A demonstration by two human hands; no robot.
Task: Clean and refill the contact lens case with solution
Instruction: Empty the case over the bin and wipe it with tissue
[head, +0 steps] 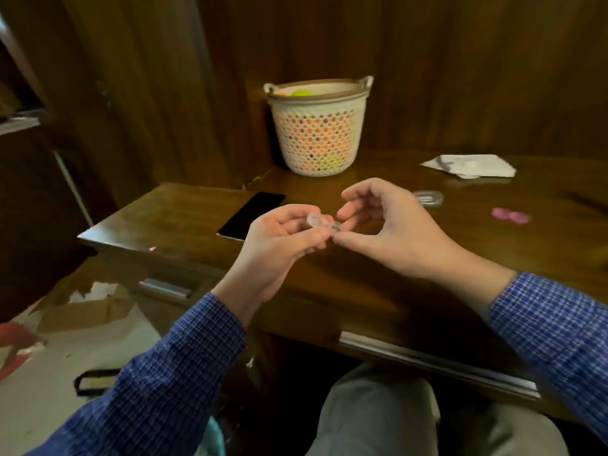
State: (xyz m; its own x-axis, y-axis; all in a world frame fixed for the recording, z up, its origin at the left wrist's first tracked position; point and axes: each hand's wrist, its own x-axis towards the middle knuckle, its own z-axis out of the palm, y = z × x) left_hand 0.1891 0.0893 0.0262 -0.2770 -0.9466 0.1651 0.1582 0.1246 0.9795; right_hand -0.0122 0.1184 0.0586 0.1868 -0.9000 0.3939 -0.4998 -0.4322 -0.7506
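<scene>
A small clear contact lens case (pixel 324 224) is held between both hands above the wooden desk (pixel 378 274). My left hand (pixel 279 245) pinches its left end with thumb and fingers. My right hand (pixel 385 225) pinches its right end, fingers curled over it. A pink part (pixel 510 215), perhaps the case's lids, lies on the desk to the right. A clear round item (pixel 427 197) sits just beyond my right hand, partly hidden by it.
A white woven basket (pixel 319 126) with coloured things inside stands at the back. A black phone (pixel 251 214) lies left of my hands. Crumpled white paper (pixel 470 166) is at the back right. Cardboard (pixel 82 311) lies on the floor at the left.
</scene>
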